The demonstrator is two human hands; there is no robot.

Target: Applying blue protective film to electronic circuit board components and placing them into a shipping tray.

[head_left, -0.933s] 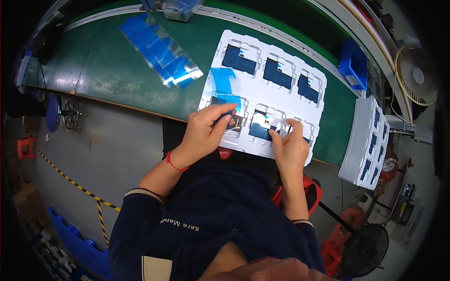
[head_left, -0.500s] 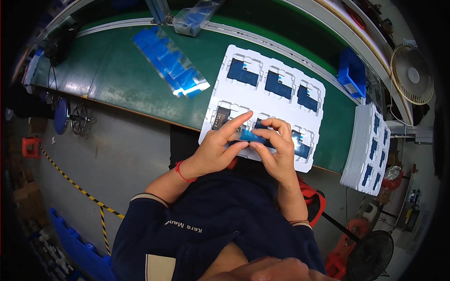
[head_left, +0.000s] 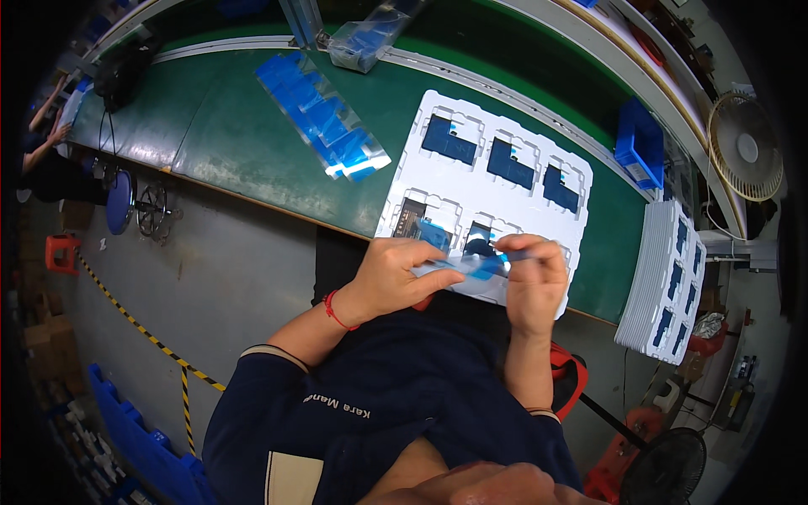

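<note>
A clear film with blue parts (head_left: 475, 268) is stretched between my hands, partly smeared by motion. My left hand (head_left: 389, 273) pinches its left end between thumb and fingers. The right end is pinched in my right hand (head_left: 537, 282), whose fingers are curled. Both hands are over the near edge of a white moulded tray (head_left: 459, 187). Flat dark blue L-shaped pieces (head_left: 510, 164) lie in the tray's far pockets. In the near row, a dark piece (head_left: 411, 217) sits at the left and another (head_left: 480, 240) in the middle; my right hand hides part of this row.
Overlapping blue film sheets (head_left: 324, 118) lie on the green bench (head_left: 219, 118), left of the tray. Behind are a clear bag (head_left: 366, 42) and a blue bin (head_left: 640, 145). Stacked white trays (head_left: 644, 278) and a fan (head_left: 745, 147) stand right. Another person's hands (head_left: 59, 130) show far left.
My hands have moved apart, the right one going rightward, and the film now spans the gap between them. The whole view has shifted slightly, and another person's arms have appeared far left.
</note>
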